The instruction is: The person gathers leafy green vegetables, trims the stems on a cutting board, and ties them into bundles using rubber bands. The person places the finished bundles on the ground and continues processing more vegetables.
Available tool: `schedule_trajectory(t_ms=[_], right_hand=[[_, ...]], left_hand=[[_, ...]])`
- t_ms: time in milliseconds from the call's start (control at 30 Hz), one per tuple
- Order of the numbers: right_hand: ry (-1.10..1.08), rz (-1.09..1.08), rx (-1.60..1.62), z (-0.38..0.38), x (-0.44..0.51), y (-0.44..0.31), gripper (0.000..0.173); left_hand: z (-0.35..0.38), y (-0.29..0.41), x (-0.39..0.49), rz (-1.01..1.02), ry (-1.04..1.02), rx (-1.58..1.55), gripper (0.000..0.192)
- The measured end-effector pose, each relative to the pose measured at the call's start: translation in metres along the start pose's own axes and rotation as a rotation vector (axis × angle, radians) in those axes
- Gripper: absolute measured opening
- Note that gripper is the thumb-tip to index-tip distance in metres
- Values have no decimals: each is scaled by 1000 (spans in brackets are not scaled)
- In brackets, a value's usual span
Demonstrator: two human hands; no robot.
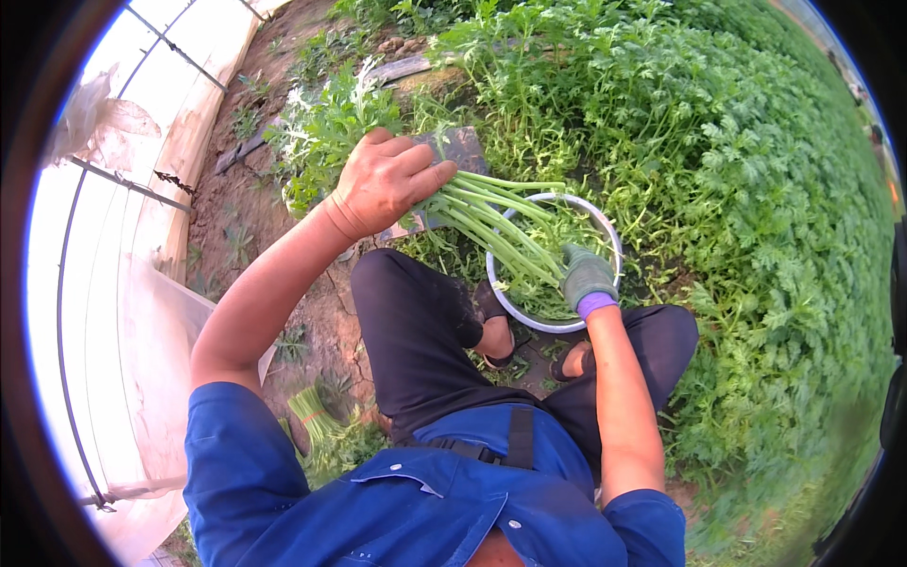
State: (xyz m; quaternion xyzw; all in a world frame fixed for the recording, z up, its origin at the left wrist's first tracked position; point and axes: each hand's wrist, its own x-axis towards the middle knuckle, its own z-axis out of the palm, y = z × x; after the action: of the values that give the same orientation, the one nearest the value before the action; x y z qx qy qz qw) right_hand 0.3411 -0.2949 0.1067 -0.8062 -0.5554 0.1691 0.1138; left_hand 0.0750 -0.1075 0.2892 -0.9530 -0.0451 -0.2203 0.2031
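My bare left hand [393,177] grips a bunch of long-stemmed leafy greens [489,205], which look like garland chrysanthemum. Their leafy tops spread out to the left of that fist, while the pale green stems slant down to the right. My right hand [588,276] wears a dark green glove with a purple cuff and is at the lower stem ends. Its fingers are partly hidden, so whether it grips the stems is unclear. Under the stems and the glove, a round pale-rimmed bucket [613,241] holds loose green trimmings.
A flat dark board [468,145] lies beneath the bunch. Dense growing greens [765,212] fill the right side. By my left hip, a banded bundle of greens [312,414] rests on the soil. Plastic greenhouse sheeting [156,305] runs along the left. The bucket stands between my bent legs.
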Motion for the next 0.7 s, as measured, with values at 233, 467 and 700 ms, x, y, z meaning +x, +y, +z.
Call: schedule_trajectory(t_ms=[233,467,700], right_hand=[[-104,96,1614,21,-12,5,57],[-157,7,1296,16,-10,-21,41],[60,457,1257,48,13,32,28]], left_hand=[[21,0,-17,-281,-117,-79,31],[27,9,-13,-438,-242,-220,31],[18,1,-15,-561,-275,-260,26]])
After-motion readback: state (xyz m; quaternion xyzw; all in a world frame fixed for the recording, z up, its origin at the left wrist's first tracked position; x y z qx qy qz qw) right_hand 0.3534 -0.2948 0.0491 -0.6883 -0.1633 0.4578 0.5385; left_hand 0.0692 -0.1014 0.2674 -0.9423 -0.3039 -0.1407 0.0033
